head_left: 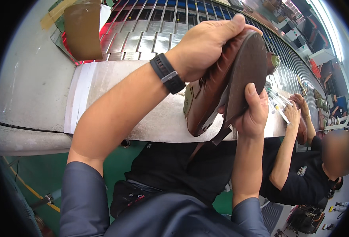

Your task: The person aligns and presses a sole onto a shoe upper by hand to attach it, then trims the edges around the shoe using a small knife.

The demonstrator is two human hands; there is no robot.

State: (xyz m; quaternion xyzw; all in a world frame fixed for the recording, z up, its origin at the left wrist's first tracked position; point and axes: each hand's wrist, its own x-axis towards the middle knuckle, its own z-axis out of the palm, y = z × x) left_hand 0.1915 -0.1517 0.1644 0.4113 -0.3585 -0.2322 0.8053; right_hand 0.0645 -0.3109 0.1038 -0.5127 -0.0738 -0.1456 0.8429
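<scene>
A brown leather shoe [206,98] with a dark flat sole [247,67] is held up in front of me, sole turned to the right. My left hand [206,43] wraps over the top of the shoe at its toe end; a black watch sits on that wrist. My right hand [255,114] grips the sole's lower edge, thumb pressed on the sole. A loose strap hangs below the shoe.
A pale work ledge [103,83] runs in front of a slatted metal conveyor [150,27]. A brown cardboard piece [83,29] stands at the back left. At the right, another person in black [312,173] handles a shoe. Green floor lies below.
</scene>
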